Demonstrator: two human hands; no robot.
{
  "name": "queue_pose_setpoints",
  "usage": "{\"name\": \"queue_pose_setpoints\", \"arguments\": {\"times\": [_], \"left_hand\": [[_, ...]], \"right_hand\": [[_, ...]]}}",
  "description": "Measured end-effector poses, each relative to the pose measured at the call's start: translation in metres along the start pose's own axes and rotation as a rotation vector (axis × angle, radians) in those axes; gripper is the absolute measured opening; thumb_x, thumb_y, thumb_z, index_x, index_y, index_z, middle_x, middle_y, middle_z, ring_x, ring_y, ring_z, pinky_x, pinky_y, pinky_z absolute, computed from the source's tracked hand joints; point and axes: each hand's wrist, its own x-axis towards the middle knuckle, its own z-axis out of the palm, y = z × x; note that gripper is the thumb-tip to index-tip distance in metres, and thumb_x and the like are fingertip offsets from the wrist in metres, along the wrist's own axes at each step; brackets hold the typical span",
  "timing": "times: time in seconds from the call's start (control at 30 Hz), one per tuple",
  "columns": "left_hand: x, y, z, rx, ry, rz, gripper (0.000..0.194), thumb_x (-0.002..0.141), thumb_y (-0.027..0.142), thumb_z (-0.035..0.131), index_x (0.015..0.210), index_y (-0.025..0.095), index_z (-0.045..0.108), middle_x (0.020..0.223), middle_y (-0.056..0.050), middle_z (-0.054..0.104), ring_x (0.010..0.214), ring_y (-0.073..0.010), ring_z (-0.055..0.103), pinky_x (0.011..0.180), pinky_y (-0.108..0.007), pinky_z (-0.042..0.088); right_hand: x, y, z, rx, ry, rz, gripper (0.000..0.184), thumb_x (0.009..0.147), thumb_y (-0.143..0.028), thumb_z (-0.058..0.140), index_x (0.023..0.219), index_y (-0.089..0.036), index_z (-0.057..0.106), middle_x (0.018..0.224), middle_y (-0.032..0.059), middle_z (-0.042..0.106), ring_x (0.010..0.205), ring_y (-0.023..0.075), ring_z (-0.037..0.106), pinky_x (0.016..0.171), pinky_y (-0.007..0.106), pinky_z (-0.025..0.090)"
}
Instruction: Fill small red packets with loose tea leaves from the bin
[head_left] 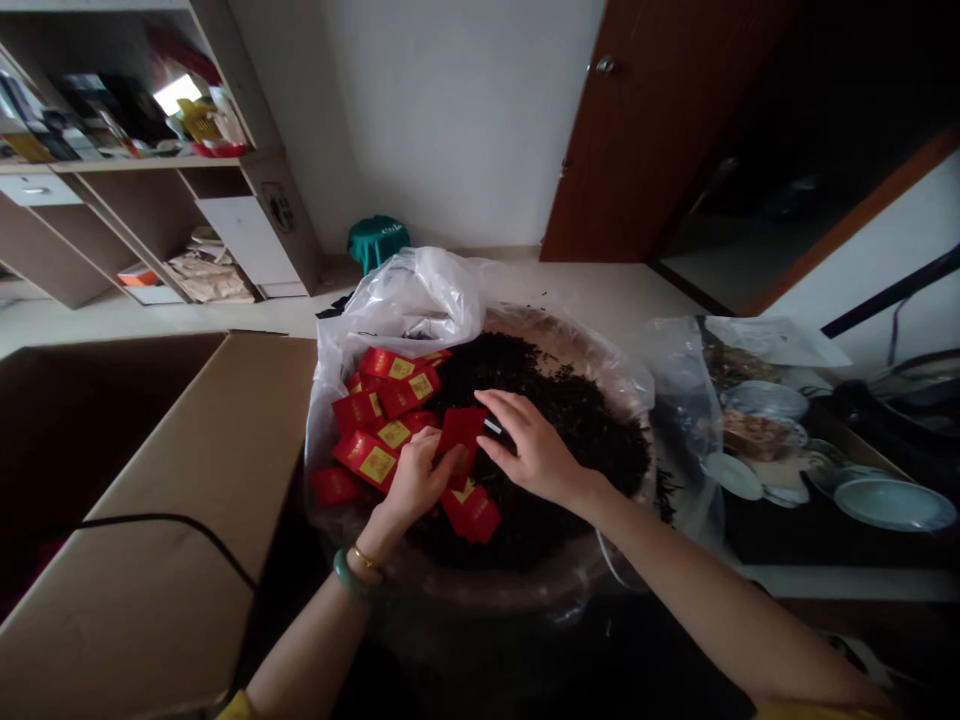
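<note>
My left hand (421, 474) is closed, its thumb pressing on a small red packet (463, 437) tilted upright. Beside the packet's right edge, my right hand (529, 450) has its thumb and fingers apart. A small white strip (493, 426) shows between them; I cannot make out what it belongs to. Under both hands, dark dried leaves, like loose tea (555, 420), fill a wide round basket lined with clear plastic (420, 290). Several red packets with gold labels (375, 463) lie piled on the leaves at the left. One more red packet (474, 512) lies just below my hands.
A large open cardboard box (172, 480) stands at the left. To the right, a dark surface holds plastic tubs (761, 430) and a pale dish (892, 503). Behind are a teal stool or bin (377, 240), a shelf unit (285, 220) and a brown door (637, 130).
</note>
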Motion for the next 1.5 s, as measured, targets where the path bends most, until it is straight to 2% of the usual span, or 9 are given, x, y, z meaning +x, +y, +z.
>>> {"name": "queue_pose_setpoints", "arguments": {"times": [0.13,0.33,0.53,0.63,0.8,0.97,1.13,1.3,1.5], "left_hand": [[-0.003,0.003,0.004,-0.141,-0.059,-0.114,0.027,0.083,0.037,0.053,0.070,0.015,0.060,0.071,-0.004,0.063,0.063,-0.0137,0.055,0.061,-0.025,0.046],[-0.007,0.004,0.010,-0.336,-0.152,-0.287,0.034,0.083,0.043,0.050,0.073,0.012,0.059,0.059,0.001,0.057,0.052,-0.0088,0.046,0.048,-0.020,0.037],[-0.006,0.008,0.009,0.031,-0.150,-0.074,0.027,0.081,0.029,0.055,0.058,0.015,0.056,0.061,-0.001,0.054,0.058,-0.0108,0.048,0.057,-0.023,0.039],[-0.005,0.007,0.010,0.085,-0.173,-0.075,0.025,0.083,0.025,0.055,0.061,0.015,0.060,0.060,-0.001,0.057,0.058,-0.0110,0.049,0.057,-0.022,0.038],[-0.002,0.000,0.006,0.080,-0.199,-0.140,0.025,0.086,0.029,0.054,0.069,0.015,0.065,0.062,-0.001,0.062,0.056,-0.0113,0.052,0.054,-0.021,0.037],[-0.003,0.001,0.002,0.198,-0.253,-0.067,0.030,0.086,0.032,0.055,0.062,0.016,0.063,0.062,-0.003,0.062,0.058,-0.0125,0.054,0.058,-0.023,0.040],[-0.001,-0.001,0.005,0.075,-0.176,-0.115,0.020,0.079,0.036,0.064,0.077,0.016,0.069,0.069,-0.003,0.067,0.061,-0.0138,0.058,0.060,-0.024,0.044],[0.007,-0.011,-0.001,-0.209,0.032,-0.307,0.028,0.076,0.042,0.064,0.080,0.016,0.072,0.070,-0.002,0.071,0.063,-0.0153,0.062,0.058,-0.023,0.047],[0.005,-0.011,-0.004,-0.224,0.036,-0.296,0.025,0.076,0.040,0.062,0.074,0.018,0.073,0.065,-0.001,0.070,0.060,-0.0149,0.061,0.055,-0.022,0.047]], "right_hand": [[-0.004,-0.002,0.007,-0.202,-0.016,-0.162,0.047,0.092,-0.020,0.044,0.139,-0.019,0.040,0.118,0.0124,0.058,0.110,0.0247,0.054,0.098,0.045,0.048],[-0.006,-0.002,0.013,-0.264,0.081,-0.199,0.031,0.092,-0.017,0.044,0.120,-0.017,0.058,0.110,0.0130,0.061,0.106,0.0248,0.054,0.094,0.043,0.048],[-0.002,0.004,0.005,-0.175,-0.019,0.061,0.015,0.085,-0.033,0.061,0.084,-0.019,0.065,0.079,0.0062,0.063,0.083,0.0216,0.055,0.078,0.037,0.049],[-0.002,0.004,0.002,-0.229,-0.081,0.036,0.022,0.087,-0.028,0.059,0.067,-0.019,0.060,0.067,0.0043,0.059,0.079,0.0207,0.053,0.073,0.033,0.047],[-0.004,-0.001,0.004,-0.189,-0.148,-0.120,0.025,0.092,-0.020,0.046,0.072,-0.019,0.060,0.073,0.0059,0.062,0.080,0.0196,0.054,0.076,0.032,0.046],[0.000,0.000,0.005,-0.164,-0.279,0.186,0.015,0.082,-0.031,0.064,0.073,-0.019,0.063,0.063,0.0004,0.060,0.068,0.0160,0.054,0.076,0.030,0.043],[0.002,0.005,0.003,-0.039,-0.245,0.239,0.015,0.082,-0.031,0.063,0.072,-0.020,0.063,0.067,-0.0012,0.063,0.071,0.0152,0.057,0.089,0.034,0.041],[0.002,0.011,0.001,0.279,-0.077,0.411,0.023,0.085,-0.038,0.054,0.083,-0.017,0.063,0.080,0.0049,0.068,0.074,0.0175,0.062,0.072,0.030,0.049],[0.000,0.013,0.004,0.761,-0.367,0.519,0.042,0.073,-0.050,0.066,0.098,-0.017,0.069,0.092,0.0047,0.073,0.091,0.0222,0.066,0.085,0.038,0.051]]}}
